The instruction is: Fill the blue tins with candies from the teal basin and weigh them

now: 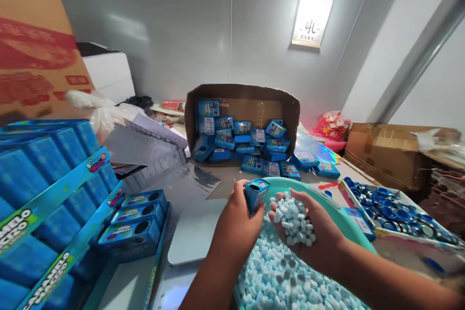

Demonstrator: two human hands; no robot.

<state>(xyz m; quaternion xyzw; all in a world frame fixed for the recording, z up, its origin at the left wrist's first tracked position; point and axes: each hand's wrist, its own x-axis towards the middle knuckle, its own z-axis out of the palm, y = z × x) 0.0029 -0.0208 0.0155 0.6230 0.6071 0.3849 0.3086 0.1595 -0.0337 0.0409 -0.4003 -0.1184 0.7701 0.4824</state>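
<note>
My left hand (234, 220) is closed round a small blue candy box (256, 194), its top turned up to show a dark round hole. To the right of it my right hand (323, 227) lies palm up, cupped under a heap of pale blue and white candies (293, 220). Some candies look blurred below that hand, as if falling. Both hands are over a turquoise basin (358, 235), in which many more loose candies (276, 281) lie. The box and the heaped candies are close together but apart.
Behind the basin, a cardboard carton (243, 94) on its side spills blue boxes (252, 164). On the right a shallow tray (385, 237) holds blue caps. At left are stacked display trays (58, 193), a partly filled tray (127, 281) and a white flat-topped device (196, 232).
</note>
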